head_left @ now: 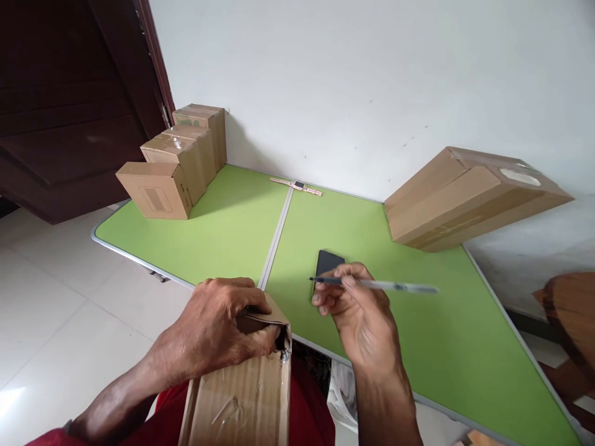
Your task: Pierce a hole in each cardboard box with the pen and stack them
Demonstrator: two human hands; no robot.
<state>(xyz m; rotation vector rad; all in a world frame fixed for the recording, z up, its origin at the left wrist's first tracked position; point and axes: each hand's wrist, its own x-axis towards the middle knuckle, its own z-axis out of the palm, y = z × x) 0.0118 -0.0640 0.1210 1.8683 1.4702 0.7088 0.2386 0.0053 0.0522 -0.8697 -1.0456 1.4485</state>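
My left hand (pixel 218 328) grips the top end of a cardboard box (pixel 242 396) that rests on my lap, fingers curled over its open edge. My right hand (pixel 357 316) pinches a clear-barrelled pen (pixel 376 285), held level with its dark tip pointing left, above the near edge of the green table (pixel 232 229). A black phone (pixel 328 263) lies flat on the table just behind my right hand.
Three small cardboard boxes (pixel 176 167) stand in a row at the table's far left corner. A large flat carton (pixel 465 198) leans by the wall at the far right. A wristwatch (pixel 297 185) lies at the back edge. A dark door (pixel 69 105) is at left.
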